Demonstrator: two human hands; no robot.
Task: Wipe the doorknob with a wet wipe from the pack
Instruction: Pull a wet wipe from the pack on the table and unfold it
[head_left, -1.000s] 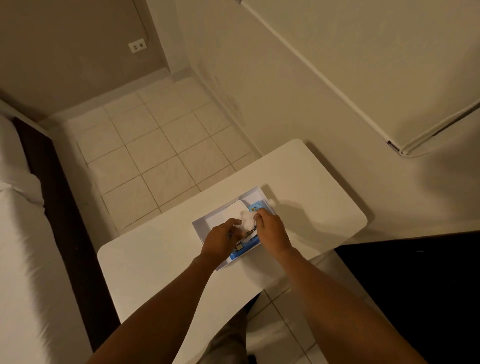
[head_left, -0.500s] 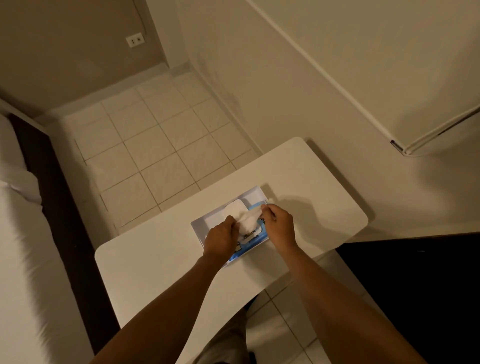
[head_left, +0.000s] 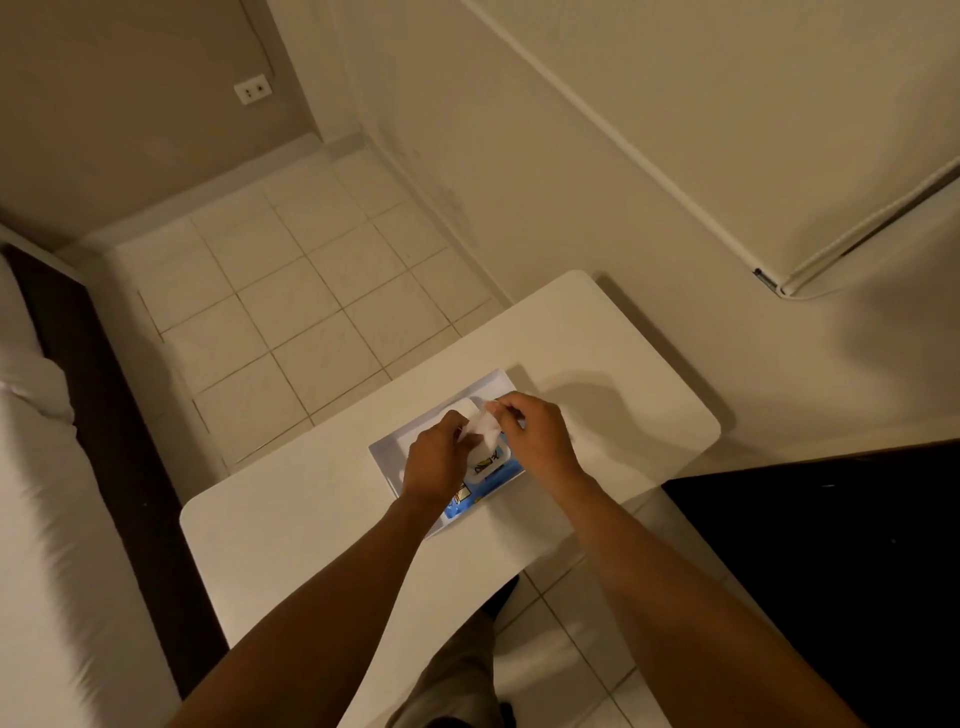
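Observation:
A blue and white wet wipe pack (head_left: 480, 480) lies on the small white table (head_left: 597, 364), its white lid flipped open. A white wet wipe (head_left: 482, 423) sticks up out of the pack's opening. My right hand (head_left: 537, 436) pinches the wipe's upper edge between thumb and fingers. My left hand (head_left: 436, 457) rests on the pack's left half, and its fingertips touch the wipe's lower part. Whether the left hand holds the wipe or the pack I cannot tell for sure. No doorknob is in view.
A bed with white sheets (head_left: 47, 519) and a dark frame (head_left: 119, 415) runs along the left. Tiled floor (head_left: 291, 312) lies beyond the table. A dark surface (head_left: 841, 545) sits at right, a white wall (head_left: 571, 182) behind the table.
My right hand has moved up and to the right, drawing the wipe further out of the pack. My left hand has stayed on the pack.

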